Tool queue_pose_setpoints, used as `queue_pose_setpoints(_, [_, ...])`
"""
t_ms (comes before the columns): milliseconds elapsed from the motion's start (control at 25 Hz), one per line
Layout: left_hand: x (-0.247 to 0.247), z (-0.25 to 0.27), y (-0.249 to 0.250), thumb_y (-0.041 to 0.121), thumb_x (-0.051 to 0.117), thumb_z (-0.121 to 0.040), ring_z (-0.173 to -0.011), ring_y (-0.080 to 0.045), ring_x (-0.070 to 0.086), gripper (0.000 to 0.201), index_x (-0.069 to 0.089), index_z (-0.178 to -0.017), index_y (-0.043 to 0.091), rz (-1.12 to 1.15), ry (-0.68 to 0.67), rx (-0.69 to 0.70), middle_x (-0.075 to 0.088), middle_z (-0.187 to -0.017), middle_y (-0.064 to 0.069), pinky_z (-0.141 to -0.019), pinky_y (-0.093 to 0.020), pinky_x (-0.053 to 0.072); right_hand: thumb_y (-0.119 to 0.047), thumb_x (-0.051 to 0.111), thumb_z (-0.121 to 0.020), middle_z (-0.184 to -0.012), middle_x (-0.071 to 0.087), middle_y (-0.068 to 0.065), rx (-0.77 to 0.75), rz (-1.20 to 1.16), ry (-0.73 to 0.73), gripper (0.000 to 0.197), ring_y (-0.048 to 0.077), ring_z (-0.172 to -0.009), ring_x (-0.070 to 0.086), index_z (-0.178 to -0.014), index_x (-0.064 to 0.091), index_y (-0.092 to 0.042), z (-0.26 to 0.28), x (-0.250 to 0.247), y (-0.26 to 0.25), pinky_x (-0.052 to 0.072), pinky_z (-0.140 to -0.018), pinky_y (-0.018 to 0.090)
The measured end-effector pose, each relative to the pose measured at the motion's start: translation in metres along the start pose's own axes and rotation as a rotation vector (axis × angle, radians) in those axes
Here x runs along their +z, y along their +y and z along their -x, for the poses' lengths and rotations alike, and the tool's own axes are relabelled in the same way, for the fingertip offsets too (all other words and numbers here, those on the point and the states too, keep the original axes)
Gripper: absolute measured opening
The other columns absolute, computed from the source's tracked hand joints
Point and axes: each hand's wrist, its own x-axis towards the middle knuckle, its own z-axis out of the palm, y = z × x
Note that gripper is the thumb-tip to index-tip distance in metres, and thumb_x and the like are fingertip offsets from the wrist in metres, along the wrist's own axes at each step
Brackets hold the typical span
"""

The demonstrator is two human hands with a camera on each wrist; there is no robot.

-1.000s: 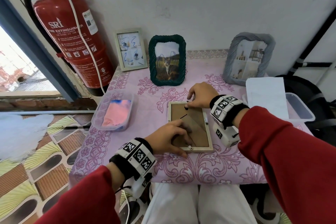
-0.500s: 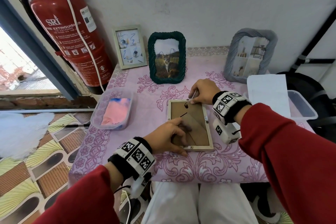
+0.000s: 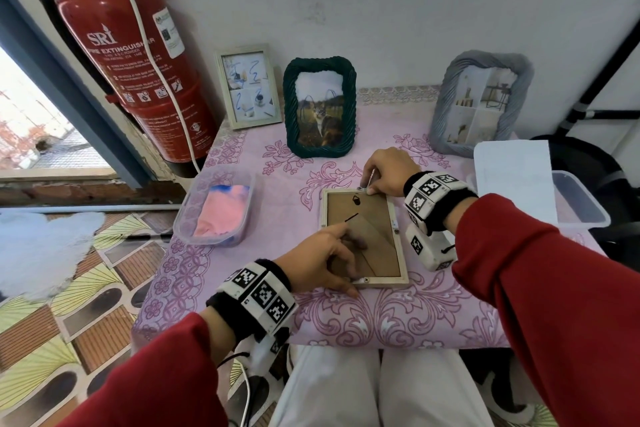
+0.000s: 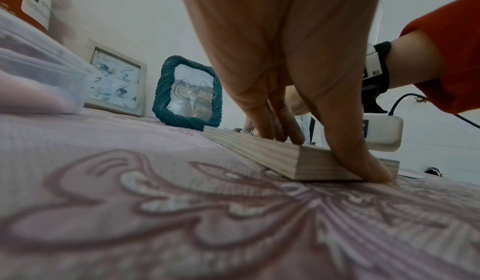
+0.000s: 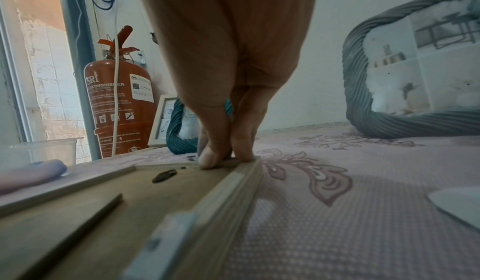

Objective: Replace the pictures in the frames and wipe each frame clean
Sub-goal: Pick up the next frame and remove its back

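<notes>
— What covers the surface point(image 3: 242, 288)?
— A pink cloth with purple flower print; a pale wooden frame point(image 3: 401, 253) lies on it face down, brown backing up, between the two hands.

— How does the left hand point(image 3: 318, 263) sit?
— Fingers fairly straight, pressing down on the backing; the thumb lies against the frame's near edge; it grips nothing.

— And the right hand point(image 3: 384, 172)?
— At the frame's far edge; thumb and fingertips are pinched together on a small metal tab point(image 3: 370, 180) there.

— What stands beyond the hands?
— A dark green frame point(image 3: 320, 107) with a cat picture just past the right hand; a grey frame point(image 3: 481, 104) to its right; a small white frame point(image 3: 249, 85) to its left; all lean at the wall.

— And left of the left hand?
— A clear tub point(image 3: 214, 215) holding a pink cloth point(image 3: 221, 211).
</notes>
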Motion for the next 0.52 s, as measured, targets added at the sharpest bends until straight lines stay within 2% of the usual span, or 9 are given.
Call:
queue_pose_setpoints(200, [0.0001, -0.0002, 0.0002, 0.015, 0.084, -0.065, -0.119, -0.018, 0.047, 0.017, 0.074, -0.076, 0.006, 0.001, 0.003, 0.002, 0.05, -0.124, -0.009, -0.099, -0.028, 0.041, -0.01, 0.078, -0.07, -0.089, 0.074, 0.008, 0.007, -0.008, -0.011, 0.02, 0.019, -0.088, 0.067, -0.089, 0.075, -0.016, 0.0006, -0.0029, 0.0019, 0.051, -0.086, 0.03])
queue_pose_setpoints(440, [-0.0006, -0.0002, 0.0013, 0.015, 0.083, -0.066, -0.12, -0.018, 0.046, 0.016, 0.074, -0.076, 0.006, -0.001, -0.001, -0.011, 0.05, -0.125, -0.008, -0.1, -0.03, 0.041, -0.014, 0.079, -0.07, -0.087, 0.073, 0.005, 0.013, 0.011, 0.0, 0.018, 0.018, -0.086, 0.066, -0.086, 0.074, -0.02, 0.0002, -0.0009, 0.0029, 0.046, -0.076, 0.023])
queue_pose_setpoints(520, [-0.001, 0.0004, 0.002, 0.015, 0.083, -0.066, -0.121, -0.018, 0.045, 0.017, 0.074, -0.078, 0.006, -0.004, -0.004, -0.017, 0.049, -0.126, -0.008, -0.101, -0.03, 0.041, -0.014, 0.078, -0.071, -0.086, 0.073, 0.004, 0.006, -0.007, 0.025, 0.016, 0.017, -0.085, 0.066, -0.085, 0.075, -0.02, 0.0027, 0.001, 0.0046, 0.047, -0.076, 0.023])
